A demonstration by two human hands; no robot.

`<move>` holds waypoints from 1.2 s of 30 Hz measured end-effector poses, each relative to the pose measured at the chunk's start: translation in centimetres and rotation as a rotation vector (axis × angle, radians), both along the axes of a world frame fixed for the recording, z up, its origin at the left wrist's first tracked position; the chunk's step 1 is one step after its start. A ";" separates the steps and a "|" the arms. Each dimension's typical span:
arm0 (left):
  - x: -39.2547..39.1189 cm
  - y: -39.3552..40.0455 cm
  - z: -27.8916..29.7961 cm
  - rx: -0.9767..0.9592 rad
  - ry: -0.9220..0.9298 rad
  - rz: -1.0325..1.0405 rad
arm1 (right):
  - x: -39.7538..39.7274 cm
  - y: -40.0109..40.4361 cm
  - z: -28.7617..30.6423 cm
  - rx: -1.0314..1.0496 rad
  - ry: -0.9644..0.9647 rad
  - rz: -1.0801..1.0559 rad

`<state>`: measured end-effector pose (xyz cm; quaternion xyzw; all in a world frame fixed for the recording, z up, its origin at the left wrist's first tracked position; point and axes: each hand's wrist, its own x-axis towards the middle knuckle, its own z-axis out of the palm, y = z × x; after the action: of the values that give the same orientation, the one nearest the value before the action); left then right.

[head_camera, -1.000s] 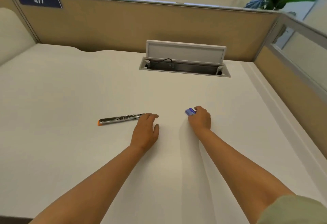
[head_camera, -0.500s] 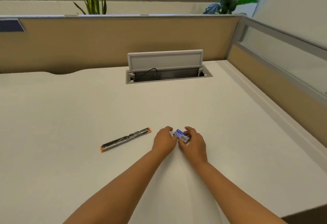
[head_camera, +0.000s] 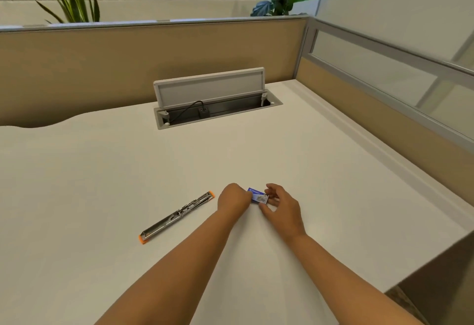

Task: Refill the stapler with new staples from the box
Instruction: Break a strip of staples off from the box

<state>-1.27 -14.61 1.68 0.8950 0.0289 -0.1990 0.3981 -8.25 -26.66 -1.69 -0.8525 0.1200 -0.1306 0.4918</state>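
A: Staple box is sitting low on the desk, just right of the stapler, with both hands on it.

B: How are the fingers working?

A: Left hand is gripping one end; right hand is pinching the other.

B: So it's the opening step?

A: Looks so. Next they're needing to slide a strip out, then turn toward the stapler lying untouched left of the box.

The small blue staple box bears white lettering and a printed panel, but both are too small to read
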 end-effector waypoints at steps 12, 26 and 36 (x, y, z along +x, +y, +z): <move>1.8 -1.3 1.0 0.127 0.172 0.088 | 0.8 -0.4 0.3 -0.043 0.040 0.034; 1.5 -1.3 0.7 0.093 0.094 0.146 | 0.2 -2.2 0.2 -0.068 -0.066 0.107; 1.7 -1.3 0.4 0.123 0.092 0.138 | 0.4 -2.9 0.8 -0.153 -0.025 0.069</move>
<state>0.43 -15.93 2.09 0.9036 0.1207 -0.2099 0.3533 -7.90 -29.56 -0.87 -0.8896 0.0741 -0.1328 0.4306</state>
